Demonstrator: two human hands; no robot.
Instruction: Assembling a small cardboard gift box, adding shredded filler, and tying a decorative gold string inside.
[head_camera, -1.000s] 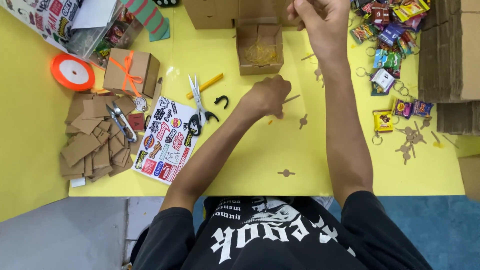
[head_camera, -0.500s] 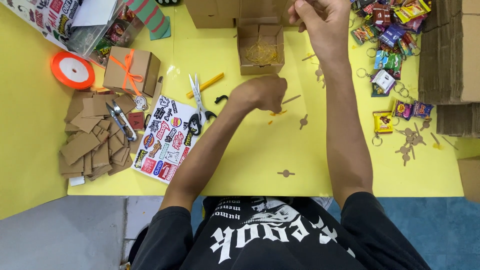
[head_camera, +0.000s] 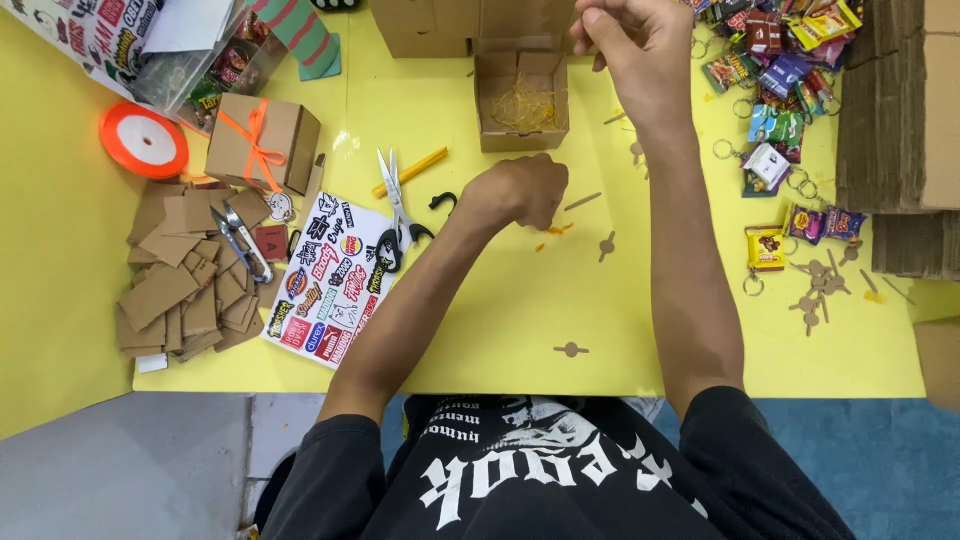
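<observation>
Over the last second the left hand (head_camera: 515, 190) has slid a little toward the near left and curled tighter; it now rests knuckles-up on the yellow counter (head_camera: 480, 300), fingers folded in beside some orange scraps (head_camera: 555, 230), and whether it pinches anything I cannot tell from this angle. The right hand (head_camera: 640, 45) has stayed raised at the far edge, fingers drawn narrow together as if nipping something thin, though nothing clearly shows between them. So the work remains centred on the small open cardboard box (head_camera: 522, 100) just left of that hand, lined with pale yellow shredded filling.

Far left sits a closed brown box tied with orange ribbon (head_camera: 262, 140), and beside it an orange ribbon spool (head_camera: 143, 140). Near that lies a heap of brown cardboard tags (head_camera: 185, 270) with a small clipper on top. A white sticker sheet (head_camera: 325, 280) covered in colourful logos lies right of the heap, with scissors (head_camera: 397, 205) across its far corner. On the right, bright snack-packet keyrings (head_camera: 790, 60) crowd the far corner, next to stacked corrugated card (head_camera: 900, 110).
</observation>
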